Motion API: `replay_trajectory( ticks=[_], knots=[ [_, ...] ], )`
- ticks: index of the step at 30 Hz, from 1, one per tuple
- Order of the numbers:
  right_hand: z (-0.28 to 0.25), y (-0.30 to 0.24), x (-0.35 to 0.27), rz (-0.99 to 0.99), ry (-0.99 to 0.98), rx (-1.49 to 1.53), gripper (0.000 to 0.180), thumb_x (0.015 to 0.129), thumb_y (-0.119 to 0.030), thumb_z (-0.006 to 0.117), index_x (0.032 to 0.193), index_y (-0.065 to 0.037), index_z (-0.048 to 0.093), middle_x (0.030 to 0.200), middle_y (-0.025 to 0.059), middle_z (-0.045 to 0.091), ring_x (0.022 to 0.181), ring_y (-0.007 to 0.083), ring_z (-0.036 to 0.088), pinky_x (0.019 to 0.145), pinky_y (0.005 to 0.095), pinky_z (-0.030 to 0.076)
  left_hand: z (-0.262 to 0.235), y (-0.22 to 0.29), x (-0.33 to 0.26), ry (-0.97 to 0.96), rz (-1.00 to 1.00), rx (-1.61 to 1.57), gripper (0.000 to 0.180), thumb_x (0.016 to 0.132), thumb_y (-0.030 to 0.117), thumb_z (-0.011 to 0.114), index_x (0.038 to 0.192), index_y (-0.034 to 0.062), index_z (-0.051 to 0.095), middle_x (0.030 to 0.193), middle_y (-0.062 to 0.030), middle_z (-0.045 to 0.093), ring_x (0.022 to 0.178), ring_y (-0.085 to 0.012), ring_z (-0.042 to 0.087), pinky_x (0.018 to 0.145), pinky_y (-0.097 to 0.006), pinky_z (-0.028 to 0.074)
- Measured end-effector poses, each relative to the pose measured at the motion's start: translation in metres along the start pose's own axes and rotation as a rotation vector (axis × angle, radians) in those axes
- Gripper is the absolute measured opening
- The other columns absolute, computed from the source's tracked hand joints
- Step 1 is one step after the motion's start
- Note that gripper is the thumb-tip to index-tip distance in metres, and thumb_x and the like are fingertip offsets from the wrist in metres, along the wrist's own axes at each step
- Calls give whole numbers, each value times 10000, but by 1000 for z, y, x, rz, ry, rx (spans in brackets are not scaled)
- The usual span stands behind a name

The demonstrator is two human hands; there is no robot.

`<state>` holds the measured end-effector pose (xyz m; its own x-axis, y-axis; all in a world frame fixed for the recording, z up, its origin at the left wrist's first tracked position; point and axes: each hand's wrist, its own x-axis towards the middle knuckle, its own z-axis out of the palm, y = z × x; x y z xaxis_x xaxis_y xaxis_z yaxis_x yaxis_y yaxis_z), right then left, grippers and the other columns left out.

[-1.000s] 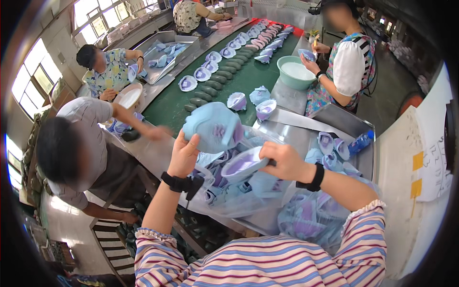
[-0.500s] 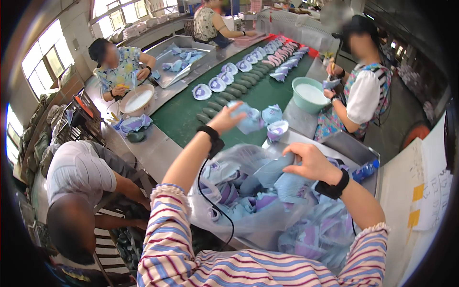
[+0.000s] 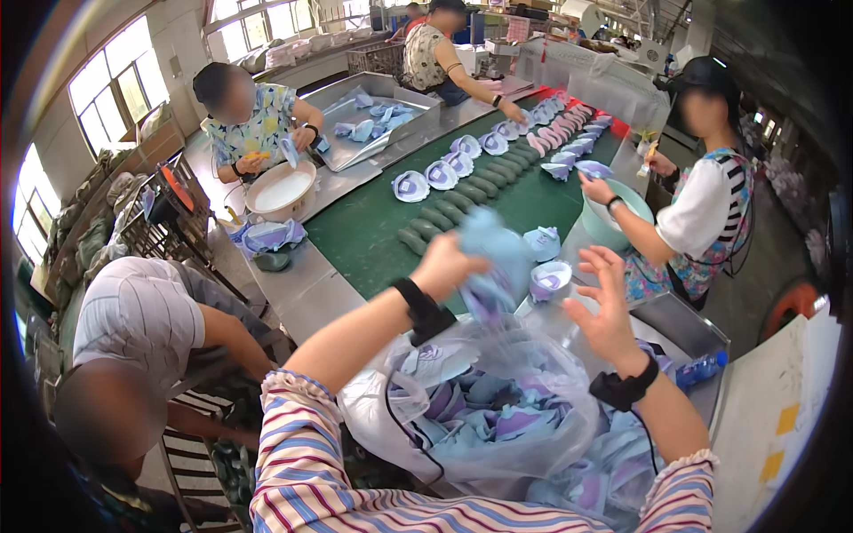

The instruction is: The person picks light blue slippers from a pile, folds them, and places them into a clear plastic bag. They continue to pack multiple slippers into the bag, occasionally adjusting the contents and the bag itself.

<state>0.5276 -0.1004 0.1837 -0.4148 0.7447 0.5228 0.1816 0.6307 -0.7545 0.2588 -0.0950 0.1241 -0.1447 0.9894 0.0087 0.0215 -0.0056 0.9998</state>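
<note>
Smeared by motion, a blue-and-purple shoe upper (image 3: 493,266) hangs from my left hand (image 3: 449,266), whose fingers are closed on its edge. It is held over the far rim of a clear plastic bag (image 3: 577,426) stuffed with uppers (image 3: 520,417). To the right of it, my right hand (image 3: 604,306) is empty, its fingers spread and curved above the bag. Just past my hands, a blue upper (image 3: 542,242) and a purple-lined upper (image 3: 549,280) stand near the close end of the green conveyor belt (image 3: 355,213).
Dark green soles (image 3: 453,206) and more uppers (image 3: 410,186) line the belt. Co-workers sit on both sides, by a beige basin (image 3: 283,191) and a green basin (image 3: 613,222). A blue bottle (image 3: 702,369) lies at right. Another person bends over at left.
My right hand has let go of the blue upper it gripped above the bag. My left hand has come back nearer the bag with an upper. The far co-worker's arm now reaches over the belt.
</note>
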Motion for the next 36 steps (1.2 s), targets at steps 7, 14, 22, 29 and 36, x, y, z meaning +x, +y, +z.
replay_trajectory(
  ticks=[7,14,22,29,36],
  knots=[
    [-19,-5,-21,239,-676,-9,209,810,-60,622,1014,-25,591,996,66,592,897,157,606,739,300,505,-228,-33,84,825,199,112,953,760,406,720,1381,-89,193,1283,-244,440,1163,-287,485,978,-389,395],
    [36,62,-102,1,-1112,-19,397,822,-157,592,1175,-1,500,1081,207,573,978,350,581,833,435,476,11,68,-38,-931,347,541,327,962,261,470,1089,-20,577,992,-141,630,927,-230,602,853,-330,474],
    [14,102,7,159,-743,-509,547,806,-191,631,1280,12,449,1337,279,379,1119,361,525,956,401,435,-27,-46,-145,-431,-34,1413,865,650,359,761,1323,-27,377,1365,-295,350,1258,-424,380,989,-402,399],
    [80,-39,5,258,-1343,-76,393,863,-276,592,1094,42,593,889,176,670,776,234,667,694,349,530,-81,-107,-137,23,-378,160,419,816,204,635,1152,-35,560,961,-82,637,883,-167,584,787,-296,461],
    [178,55,-85,573,-345,278,875,670,-424,794,1282,45,381,1211,264,503,1098,371,542,907,400,454,-20,-94,-174,30,103,1014,422,793,257,641,1034,-86,591,1119,-232,547,995,-378,550,850,-409,464]
  ],
)
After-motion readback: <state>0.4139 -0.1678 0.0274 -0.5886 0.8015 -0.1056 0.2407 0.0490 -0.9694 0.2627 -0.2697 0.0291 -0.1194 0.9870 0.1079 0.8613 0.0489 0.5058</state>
